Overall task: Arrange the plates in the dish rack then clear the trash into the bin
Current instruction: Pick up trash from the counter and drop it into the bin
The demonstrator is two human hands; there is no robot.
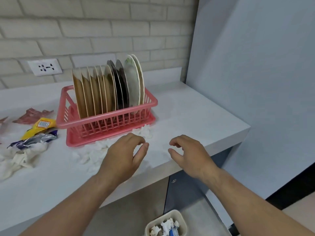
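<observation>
1. The dish rack point(109, 116) is of pink plastic, with thin upright bars and a thick rounded rim; it sits in a flat pink tray point(75, 141) on the white counter point(187, 113), near the wall.
2. The plates point(102, 92) stand on edge in the rack, close one behind another; those on the left are brown with pale rims, two in the middle are dark and glossy, and the two at the right end are pale, the last with a slightly wavy edge.
3. The left hand point(122, 155) is above the counter, just in front of the tray; its fingers are loosely bent, the thumb near the forefinger, and they grasp nothing.
4. The right hand point(189, 154) is beside it, near the front edge of the counter; its fingers are also relaxed and bent, with nothing in them.
5. Small crumpled tissue pieces point(92, 155), white and soft, lie along the front of the tray and partly under the left hand.
6. To the left lies more trash: a yellow wrapper point(40, 125), a shiny purple and silver wrapper point(34, 140), torn red foil point(32, 114) and crumpled cream paper point(15, 160).
7. The bin point(150, 224) is pale, with rounded corners; it stands on the floor below the counter edge, and white paper scraps lie in it.
8. The wall point(85, 31) is of pale painted bricks; a white socket point(45, 67) is set in it.
</observation>
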